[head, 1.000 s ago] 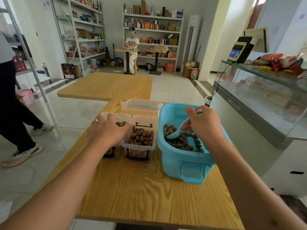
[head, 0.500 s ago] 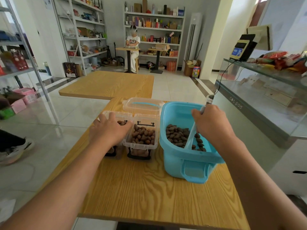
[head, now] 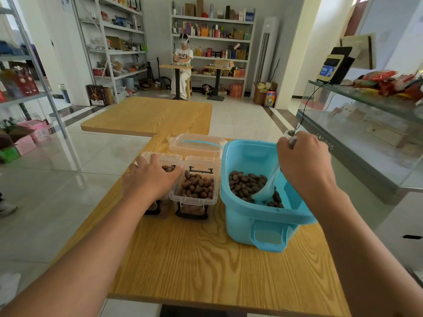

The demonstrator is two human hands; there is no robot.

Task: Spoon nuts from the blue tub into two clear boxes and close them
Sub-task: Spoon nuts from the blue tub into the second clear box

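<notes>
A blue tub (head: pixel 242 221) with brown nuts (head: pixel 245 182) stands at the right of the wooden table (head: pixel 206 266). My right hand (head: pixel 302 165) grips the handle of a pale blue spoon (head: pixel 265 191), whose bowl is down among the nuts. Two clear boxes stand side by side left of the tub. The right box (head: pixel 194 200) is open and full of nuts. My left hand (head: pixel 148 179) lies over the top of the left box (head: pixel 160 156), fingers curled over it, hiding most of it; a few nuts show inside.
A clear lid with a blue handle (head: pixel 196 144) lies behind the boxes. A second wooden table (head: pixel 148 117) stands beyond. A glass counter (head: pixel 366 143) runs along the right. Shelves and a seated person (head: pixel 182 67) are at the back.
My right hand has swung the spoon from flat over the nuts to steeply upright, bowl dug in at the near side. A person walking on the left has left the view.
</notes>
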